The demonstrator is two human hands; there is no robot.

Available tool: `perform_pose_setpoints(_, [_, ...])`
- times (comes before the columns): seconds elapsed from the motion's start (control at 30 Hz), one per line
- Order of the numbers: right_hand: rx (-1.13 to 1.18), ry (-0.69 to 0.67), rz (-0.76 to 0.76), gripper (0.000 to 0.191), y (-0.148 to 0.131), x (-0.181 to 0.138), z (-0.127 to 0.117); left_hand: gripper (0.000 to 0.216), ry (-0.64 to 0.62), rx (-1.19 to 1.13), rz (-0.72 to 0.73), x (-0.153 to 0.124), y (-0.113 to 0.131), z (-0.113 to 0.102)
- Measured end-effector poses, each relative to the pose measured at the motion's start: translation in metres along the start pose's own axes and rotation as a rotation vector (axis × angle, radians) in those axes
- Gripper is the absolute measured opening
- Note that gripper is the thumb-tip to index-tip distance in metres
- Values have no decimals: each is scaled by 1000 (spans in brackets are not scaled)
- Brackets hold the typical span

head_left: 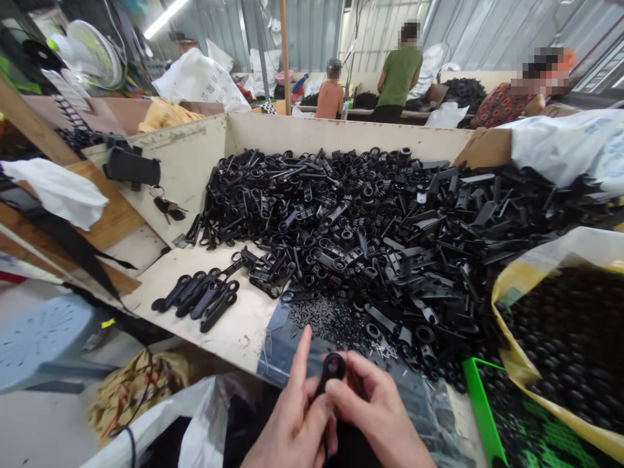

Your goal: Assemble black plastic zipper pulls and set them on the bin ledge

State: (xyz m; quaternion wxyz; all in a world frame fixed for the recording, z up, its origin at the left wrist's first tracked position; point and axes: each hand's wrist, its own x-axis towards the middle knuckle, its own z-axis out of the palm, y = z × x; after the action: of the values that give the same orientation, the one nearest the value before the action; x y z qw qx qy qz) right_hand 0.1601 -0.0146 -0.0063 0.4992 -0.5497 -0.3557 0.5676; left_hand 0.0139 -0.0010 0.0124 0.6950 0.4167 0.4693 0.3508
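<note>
Both hands are together at the bottom middle, around a black plastic part with a ring-shaped end (334,364). My left hand (292,416) grips its lower portion between thumb and curled fingers, its index finger stretched upward. The thumb and fingers of my right hand (380,409) pinch the same part close to the ring; the rest of the part is hidden by the hands. Just beyond lie small metal pins (312,315) and pale pins (385,350) on a dark plastic sheet (273,351). Several similar long black pieces (199,296) lie in a row on the left.
A large heap of black plastic parts (316,195) fills the pale-walled bin. At right stand a yellow-edged bag of round black pieces (575,338) and a green crate (475,396). Keys (168,207) hang on the left wall, above a blue stool (43,331). People work behind.
</note>
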Motion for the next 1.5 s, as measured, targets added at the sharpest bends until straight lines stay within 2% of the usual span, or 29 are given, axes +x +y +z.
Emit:
perform_pose_setpoints(0.07, [103, -143, 76, 45, -2, 1, 4, 81, 27, 11, 55, -6, 1, 0])
perform_pose_setpoints(0.1, [115, -155, 75, 43, -1, 1, 6, 78, 49, 18, 90, -8, 0, 0])
perform_pose_setpoints(0.2, [59, -112, 14, 43, 5, 3, 10, 73, 74, 96, 154, -8, -6, -3])
perform_pose_setpoints(0.3, [25, -102, 2, 46, 13, 6, 10, 73, 59, 155, 101, -5, -14, -8])
perform_pose_setpoints(0.4, [66, -10, 2, 47, 19, 8, 5, 71, 132, 187, 151, -2, -16, -15])
perform_pose_setpoints(0.47, [126, 73, 8, 48, 22, 8, -1, 52, 130, 309, 255, -2, -13, -20])
perform_pose_setpoints(0.57, [152, 107, 20, 46, 23, 6, -7, 23, 5, 412, 343, -3, -3, -22])
perform_pose_setpoints(0.63, [120, 113, -14, 43, 23, 5, -7, 20, -47, 379, 367, -4, 2, -20])
perform_pose_setpoints(0.7, [76, 141, -71, 41, 22, 3, -6, 18, 3, 347, 374, -4, 3, -16])
perform_pose_setpoints(0.77, [31, 166, -117, 39, 22, 1, -4, 20, 12, 368, 356, -3, 1, -14])
perform_pose_setpoints(0.87, [-6, 174, -134, 38, 25, 0, 0, 22, -39, 430, 355, 0, -9, -12])
perform_pose_setpoints(1.0, [-30, 171, -113, 39, 28, 2, 5, 19, 102, 399, 389, 2, -25, -13])
perform_pose_setpoints(1.03, [-48, 174, -119, 39, 28, 3, 6, 19, 103, 389, 376, 3, -26, -15])
perform_pose_setpoints(1.17, [-184, 146, -249, 34, 22, -1, 6, 20, -81, 422, 302, 4, -19, -29])
perform_pose_setpoints(1.27, [-238, 91, -307, 31, 20, -6, 2, 22, -234, 524, 314, 4, -6, -35])
perform_pose_setpoints(1.33, [-188, 88, -279, 31, 22, -9, 1, 22, -258, 565, 341, 4, -1, -34])
perform_pose_setpoints(1.5, [169, 80, -10, 46, 30, -13, 11, 25, -66, 472, 348, 1, -9, -21])
